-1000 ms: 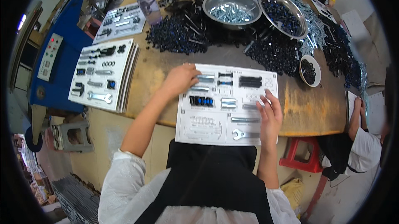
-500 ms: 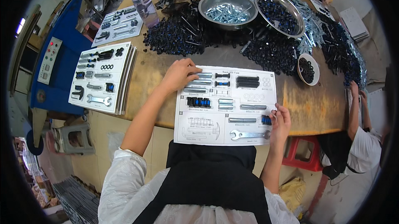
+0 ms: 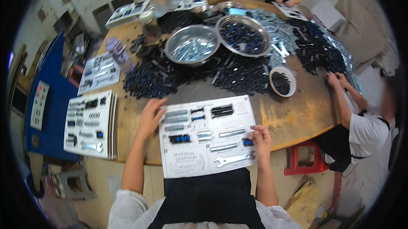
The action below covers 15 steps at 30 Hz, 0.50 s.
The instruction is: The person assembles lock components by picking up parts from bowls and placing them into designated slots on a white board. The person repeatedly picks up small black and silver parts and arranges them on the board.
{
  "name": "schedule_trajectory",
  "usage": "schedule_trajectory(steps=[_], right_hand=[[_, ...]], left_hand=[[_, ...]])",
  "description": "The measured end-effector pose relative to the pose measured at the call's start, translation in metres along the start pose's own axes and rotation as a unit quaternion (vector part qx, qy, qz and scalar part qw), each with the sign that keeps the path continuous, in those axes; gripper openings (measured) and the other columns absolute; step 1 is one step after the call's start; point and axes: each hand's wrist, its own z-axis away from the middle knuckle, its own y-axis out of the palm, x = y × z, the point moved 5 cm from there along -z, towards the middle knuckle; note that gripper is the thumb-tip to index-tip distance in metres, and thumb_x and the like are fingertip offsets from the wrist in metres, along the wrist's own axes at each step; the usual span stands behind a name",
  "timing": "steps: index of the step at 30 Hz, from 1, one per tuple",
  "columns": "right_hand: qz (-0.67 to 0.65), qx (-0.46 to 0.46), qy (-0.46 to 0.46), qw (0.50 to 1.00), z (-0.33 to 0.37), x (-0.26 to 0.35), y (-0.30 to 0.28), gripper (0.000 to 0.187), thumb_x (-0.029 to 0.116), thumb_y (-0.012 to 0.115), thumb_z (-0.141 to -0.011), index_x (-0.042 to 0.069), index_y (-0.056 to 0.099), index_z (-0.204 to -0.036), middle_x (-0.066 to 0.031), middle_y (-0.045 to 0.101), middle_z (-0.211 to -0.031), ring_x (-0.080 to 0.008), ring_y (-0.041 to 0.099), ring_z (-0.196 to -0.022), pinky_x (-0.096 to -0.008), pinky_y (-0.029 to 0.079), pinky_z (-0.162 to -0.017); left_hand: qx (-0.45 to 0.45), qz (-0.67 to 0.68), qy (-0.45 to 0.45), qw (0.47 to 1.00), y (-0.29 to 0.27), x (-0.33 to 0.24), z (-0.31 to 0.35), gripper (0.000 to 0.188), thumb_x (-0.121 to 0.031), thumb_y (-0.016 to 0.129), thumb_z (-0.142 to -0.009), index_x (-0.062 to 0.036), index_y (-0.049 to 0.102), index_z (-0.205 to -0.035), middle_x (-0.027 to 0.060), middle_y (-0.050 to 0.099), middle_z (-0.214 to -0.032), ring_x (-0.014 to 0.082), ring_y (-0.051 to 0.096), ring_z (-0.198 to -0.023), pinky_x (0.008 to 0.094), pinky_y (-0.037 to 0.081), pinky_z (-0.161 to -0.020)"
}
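Note:
Over the front edge of the table lies a white printed card [image 3: 199, 137]. It bears silver sleeves [image 3: 175, 118], black bolts [image 3: 222, 110], black-and-blue bolts [image 3: 180, 139] and a silver wrench [image 3: 233, 159]; other printed outlines on it are bare. By the card's upper left edge, my left hand [image 3: 149, 119] has its fingers apart, near the silver sleeves, with nothing visible in it. At the right edge, my right hand [image 3: 261, 140] has bent fingers drawn together beside a black-and-blue part [image 3: 247, 142]. What those fingers hold, if anything, I cannot make out.
A stack of filled cards [image 3: 88, 127] stands left, below another card [image 3: 99, 73] and a purple-lidded bottle [image 3: 116, 49]. Beyond are heaps of black hardware [image 3: 151, 79], steel bowls [image 3: 192, 61] [image 3: 242, 51] and a white bowl [image 3: 291, 85]. Other people work around the table.
The view has tilted up and shifted, showing more of the table's far side. My left hand has drawn back from the sleeves toward the card's left edge. The right hand stays at the right edge.

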Motion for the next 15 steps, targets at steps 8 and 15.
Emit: schedule_trajectory(steps=[8,15], right_hand=[[0.087,0.003,-0.085,0.993,-0.076,0.064,-0.001,0.021,0.002,0.049,-0.1,0.0,0.065,-0.112,-0.0046,0.068,-0.103,-0.0091,0.062,-0.083,-0.0234,0.054,-0.074],[0.184,0.09,-0.238,0.949,-0.213,0.153,0.068,0.027,0.0,0.046,-0.099,-0.001,0.068,-0.114,-0.01,0.072,-0.101,-0.0129,0.066,-0.079,-0.0265,0.056,-0.071]], left_hand=[[-0.176,-0.012,-0.098,0.979,-0.036,0.005,0.113,0.035,-0.016,0.046,-0.101,-0.0014,0.058,-0.131,0.0121,0.059,-0.107,0.0217,0.056,-0.096,0.0357,0.045,-0.087],[-0.232,-0.129,-0.046,0.963,0.007,0.011,0.174,0.024,-0.014,0.049,-0.1,0.001,0.066,-0.109,0.0104,0.062,-0.086,0.0222,0.056,-0.075,0.035,0.046,-0.069]])
